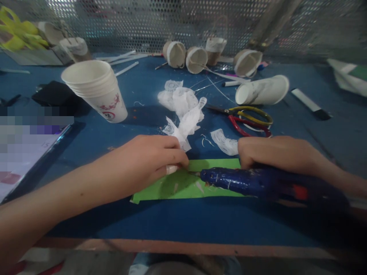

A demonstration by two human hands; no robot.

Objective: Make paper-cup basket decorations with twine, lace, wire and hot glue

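Observation:
My left hand [151, 158] is closed in a pinch on a strip of white lace [186, 124] that rises from a green paper strip [183, 185] lying on the blue table. My right hand [272, 152] is wrapped round a dark blue hot glue gun [252, 183]. The gun lies nearly level, its nozzle pointing left at the spot under my left fingertips on the green paper. A small curved lace scrap [225, 142] lies just behind the paper.
A stack of white paper cups [96, 89] stands at the left. Scissors with red and yellow handles [246, 118] lie behind my right hand. One cup lies on its side [262, 91]; several lace-wrapped cups [196, 59] lie at the back by a mesh wall. The table edge [183, 247] is near.

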